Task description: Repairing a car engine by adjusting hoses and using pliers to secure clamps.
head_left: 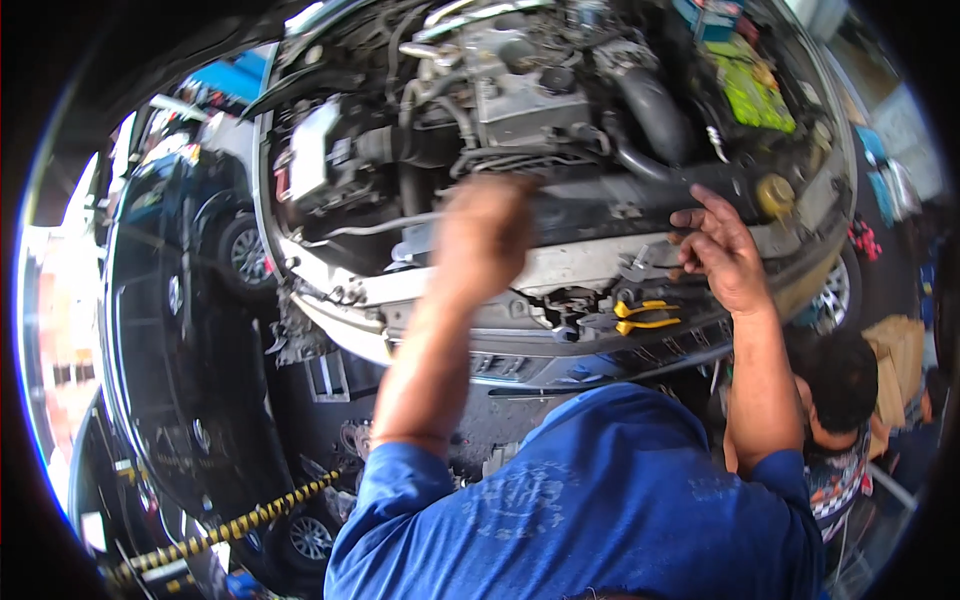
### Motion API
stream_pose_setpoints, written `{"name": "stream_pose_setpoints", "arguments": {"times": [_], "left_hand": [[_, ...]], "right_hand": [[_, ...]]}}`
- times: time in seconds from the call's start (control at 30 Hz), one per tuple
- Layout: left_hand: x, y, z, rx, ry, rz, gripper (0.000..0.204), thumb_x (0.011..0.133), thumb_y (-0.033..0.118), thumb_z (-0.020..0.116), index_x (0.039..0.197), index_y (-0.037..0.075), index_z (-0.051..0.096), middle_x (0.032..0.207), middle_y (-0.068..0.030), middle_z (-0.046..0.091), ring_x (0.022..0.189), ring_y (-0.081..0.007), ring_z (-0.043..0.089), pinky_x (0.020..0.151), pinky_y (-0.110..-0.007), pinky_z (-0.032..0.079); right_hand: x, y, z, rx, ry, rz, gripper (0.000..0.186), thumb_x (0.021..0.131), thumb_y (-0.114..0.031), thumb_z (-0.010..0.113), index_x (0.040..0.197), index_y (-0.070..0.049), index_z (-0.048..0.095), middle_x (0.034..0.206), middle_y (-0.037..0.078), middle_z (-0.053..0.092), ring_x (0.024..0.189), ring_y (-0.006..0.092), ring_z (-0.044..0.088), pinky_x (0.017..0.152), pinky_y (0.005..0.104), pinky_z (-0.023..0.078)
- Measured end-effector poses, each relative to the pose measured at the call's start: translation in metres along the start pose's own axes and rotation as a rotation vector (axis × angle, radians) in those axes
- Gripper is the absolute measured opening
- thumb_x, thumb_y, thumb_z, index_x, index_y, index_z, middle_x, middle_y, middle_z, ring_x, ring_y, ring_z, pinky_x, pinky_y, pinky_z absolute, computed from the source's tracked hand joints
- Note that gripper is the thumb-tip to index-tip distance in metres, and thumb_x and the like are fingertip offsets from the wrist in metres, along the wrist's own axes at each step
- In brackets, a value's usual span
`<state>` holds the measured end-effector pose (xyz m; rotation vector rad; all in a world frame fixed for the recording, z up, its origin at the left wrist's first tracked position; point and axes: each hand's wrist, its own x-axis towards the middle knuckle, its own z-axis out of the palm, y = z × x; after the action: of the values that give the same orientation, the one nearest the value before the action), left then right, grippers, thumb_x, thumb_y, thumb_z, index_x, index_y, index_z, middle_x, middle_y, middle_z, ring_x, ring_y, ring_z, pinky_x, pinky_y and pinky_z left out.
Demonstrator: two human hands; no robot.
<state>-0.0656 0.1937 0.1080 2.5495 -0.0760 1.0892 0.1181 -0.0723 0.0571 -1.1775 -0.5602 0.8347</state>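
Observation:
Over the front of an open engine bay, my left hand is smeared by motion above the long black radiator top. Its fingers cannot be made out, nor whether anything is in them. To the right, my right hand hovers by the front crossmember with its fingers apart and partly bent, dark at the tips. I see nothing held in it. Beside those fingertips lies a grey metal hand tool, its kind unclear. Pliers with yellow handles rest on the car's front edge just below.
The engine fills the far middle, with a thick dark hose at its right. A yellowish cap and a bright green cloth are at the right. A black car stands left. Another person is low at the right.

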Motion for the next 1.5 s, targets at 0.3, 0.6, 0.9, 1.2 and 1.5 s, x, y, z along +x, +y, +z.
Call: {"name": "stream_pose_setpoints", "arguments": {"times": [0.3, 0.6, 0.9, 1.2, 1.5], "left_hand": [[-0.062, 0.016, 0.057, -0.059, -0.267, -0.157, 0.048, 0.072, 0.002, 0.067, 0.119, 0.007, 0.063, 0.092, -0.0138, 0.063, 0.087, -0.0354, 0.062, 0.076, -0.044, 0.052], [-0.149, -0.120, -0.042, 0.242, -0.306, -0.606, 0.029, 0.078, 0.014, 0.066, 0.105, 0.005, 0.069, 0.109, -0.0188, 0.066, 0.105, -0.0385, 0.061, 0.093, -0.045, 0.048], [-0.118, -0.110, -0.047, 0.294, -0.411, -0.351, 0.029, 0.082, 0.018, 0.066, 0.109, 0.008, 0.068, 0.096, -0.0147, 0.065, 0.095, -0.0366, 0.061, 0.083, -0.047, 0.049], [-0.102, -0.116, -0.041, 0.207, -0.567, -0.351, 0.025, 0.079, 0.003, 0.058, 0.101, 0.006, 0.070, 0.096, -0.0149, 0.066, 0.093, -0.0365, 0.062, 0.083, -0.046, 0.050], [-0.089, -0.054, 0.014, 0.293, -0.456, -0.395, 0.047, 0.084, 0.011, 0.064, 0.128, -0.002, 0.056, 0.125, -0.0238, 0.057, 0.119, -0.0399, 0.051, 0.104, -0.049, 0.038]], "right_hand": [[0.033, 0.029, 0.012, 0.324, 0.037, -0.008, 0.029, 0.096, -0.021, 0.062, 0.123, -0.013, 0.056, 0.104, 0.010, 0.067, 0.072, 0.0166, 0.065, 0.061, 0.0286, 0.052], [0.054, 0.025, -0.001, 0.240, 0.262, -0.020, 0.019, 0.095, -0.015, 0.063, 0.112, -0.013, 0.055, 0.093, 0.008, 0.067, 0.071, 0.0175, 0.065, 0.059, 0.0299, 0.052], [0.073, 0.063, -0.026, 0.134, 0.423, 0.071, 0.020, 0.095, -0.010, 0.062, 0.113, -0.008, 0.052, 0.095, 0.007, 0.065, 0.073, 0.0168, 0.067, 0.061, 0.0289, 0.055], [0.074, 0.073, -0.023, 0.078, 0.456, 0.175, 0.013, 0.092, -0.015, 0.066, 0.100, -0.010, 0.057, 0.083, 0.005, 0.067, 0.064, 0.0137, 0.066, 0.047, 0.0250, 0.049], [0.070, 0.069, -0.016, 0.274, 0.545, 0.238, 0.012, 0.089, -0.009, 0.069, 0.095, -0.005, 0.059, 0.081, 0.006, 0.064, 0.063, 0.0184, 0.068, 0.051, 0.0301, 0.057]]}}
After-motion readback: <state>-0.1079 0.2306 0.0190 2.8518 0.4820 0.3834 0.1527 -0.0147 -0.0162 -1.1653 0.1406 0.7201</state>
